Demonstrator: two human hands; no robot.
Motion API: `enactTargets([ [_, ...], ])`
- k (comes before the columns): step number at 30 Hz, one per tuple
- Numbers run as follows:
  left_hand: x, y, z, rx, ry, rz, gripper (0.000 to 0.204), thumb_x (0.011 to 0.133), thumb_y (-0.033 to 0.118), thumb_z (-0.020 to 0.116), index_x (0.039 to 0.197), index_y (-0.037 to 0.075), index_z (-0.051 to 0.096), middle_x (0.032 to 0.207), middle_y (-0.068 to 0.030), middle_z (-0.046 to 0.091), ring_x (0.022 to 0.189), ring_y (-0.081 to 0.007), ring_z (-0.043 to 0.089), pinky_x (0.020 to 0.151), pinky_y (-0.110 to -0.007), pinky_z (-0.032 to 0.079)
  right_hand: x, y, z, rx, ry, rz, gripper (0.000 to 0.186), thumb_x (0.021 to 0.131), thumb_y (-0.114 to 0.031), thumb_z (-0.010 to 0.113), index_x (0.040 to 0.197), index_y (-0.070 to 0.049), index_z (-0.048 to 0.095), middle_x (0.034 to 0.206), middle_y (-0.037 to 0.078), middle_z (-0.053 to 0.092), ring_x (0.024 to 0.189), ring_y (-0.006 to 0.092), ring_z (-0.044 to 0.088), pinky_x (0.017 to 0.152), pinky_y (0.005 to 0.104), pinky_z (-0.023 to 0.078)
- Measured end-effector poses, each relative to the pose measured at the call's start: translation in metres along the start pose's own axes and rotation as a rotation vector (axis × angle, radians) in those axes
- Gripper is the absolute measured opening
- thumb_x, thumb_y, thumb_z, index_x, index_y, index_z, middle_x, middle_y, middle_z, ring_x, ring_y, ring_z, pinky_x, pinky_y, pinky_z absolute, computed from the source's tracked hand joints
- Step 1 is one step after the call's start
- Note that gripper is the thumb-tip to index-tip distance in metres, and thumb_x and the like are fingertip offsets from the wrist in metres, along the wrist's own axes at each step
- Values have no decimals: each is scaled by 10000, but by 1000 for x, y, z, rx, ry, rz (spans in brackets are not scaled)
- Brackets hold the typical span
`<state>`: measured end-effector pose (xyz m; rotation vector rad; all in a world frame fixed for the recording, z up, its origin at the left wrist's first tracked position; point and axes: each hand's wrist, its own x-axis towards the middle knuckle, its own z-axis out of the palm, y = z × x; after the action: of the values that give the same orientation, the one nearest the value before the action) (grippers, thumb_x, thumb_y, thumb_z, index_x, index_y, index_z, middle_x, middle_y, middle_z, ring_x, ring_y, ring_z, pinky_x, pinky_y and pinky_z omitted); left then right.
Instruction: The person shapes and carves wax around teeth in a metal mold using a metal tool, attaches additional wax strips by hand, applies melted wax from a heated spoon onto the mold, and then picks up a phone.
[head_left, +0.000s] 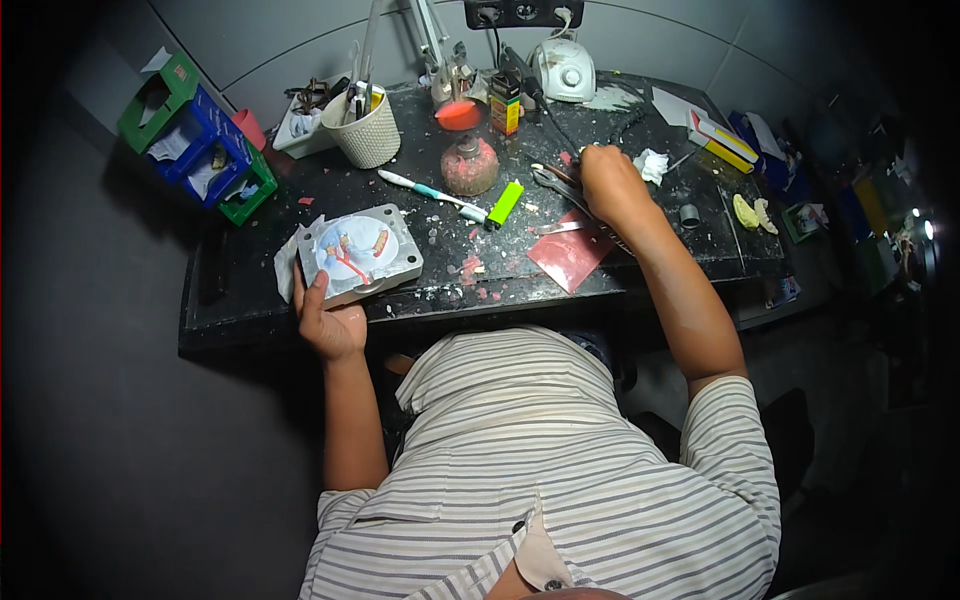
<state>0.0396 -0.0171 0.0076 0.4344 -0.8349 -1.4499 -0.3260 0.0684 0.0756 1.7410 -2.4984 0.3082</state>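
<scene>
Near the table's front left, my left hand [332,325] grips a metal dental flask half [402,264] from below, thumb on its near side. White plaster fills it, with pink and red pieces and a bluish patch on top. At the right, my right hand [614,185] is closed over a group of metal tools; what its fingers hold is hidden. Beside it lie a plier-like tool [557,186] and a flat metal blade [558,229], the blade across a pink wax sheet [568,264]. Between my hands are a toothbrush [427,191], a green lighter [507,203] and a pink-stained round burner [469,168].
A white cup of tools [362,140] and stacked coloured bins [205,150] stand at the left. Farther back are an orange-red dish [458,116], a small box [505,105] and a white control unit [564,74] with a cable. Crumpled paper [652,166] and a metal ring [689,216] lie right.
</scene>
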Motion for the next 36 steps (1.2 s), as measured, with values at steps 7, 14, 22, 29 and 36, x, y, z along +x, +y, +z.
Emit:
enactTargets([
  [7, 2, -1, -3, -128, 72, -11, 622, 899, 161, 577, 1486, -30, 494, 1435, -167, 593, 1382, -322, 535, 1213, -474, 350, 21, 3, -1, 77, -115, 139, 196, 875, -49, 703, 986, 108, 743, 1066, 358, 707, 1062, 489, 702, 909, 523, 573],
  [14, 7, -15, -16, -335, 70, 31, 478, 1035, 236, 458, 1392, -52, 593, 1416, -177, 632, 1350, -317, 579, 1194, -472, 390, -8, -15, -43, -38, -22, 149, 159, 876, -129, 713, 950, -5, 778, 1030, 250, 759, 995, 453, 728, 868, 513, 577],
  [22, 3, -12, -12, -346, 97, 22, 446, 1038, 233, 475, 1379, -27, 596, 1394, -162, 642, 1329, -311, 590, 1184, -475, 399, -52, -112, -15, 1404, -696, 117, 162, 974, -117, 689, 996, 21, 770, 816, 78, 762, 576, 84, 631, 442, 210, 393],
  [29, 5, -11, -7, -311, 28, -19, 408, 1032, 213, 490, 1360, -5, 596, 1353, -148, 657, 1276, -307, 625, 1134, -476, 453, -39, -173, 30, 1584, -984, 195, 151, 966, -122, 715, 972, 14, 780, 764, 59, 721, 507, 87, 554, 413, 225, 317],
  [36, 5, -15, -11, -303, 64, 20, 377, 1014, 186, 519, 1340, 18, 607, 1338, -138, 660, 1283, -291, 620, 1147, -466, 444, -42, -161, 16, 1601, -884, 201, 127, 970, -112, 715, 984, 1, 772, 819, 63, 734, 550, 81, 582, 451, 210, 379],
])
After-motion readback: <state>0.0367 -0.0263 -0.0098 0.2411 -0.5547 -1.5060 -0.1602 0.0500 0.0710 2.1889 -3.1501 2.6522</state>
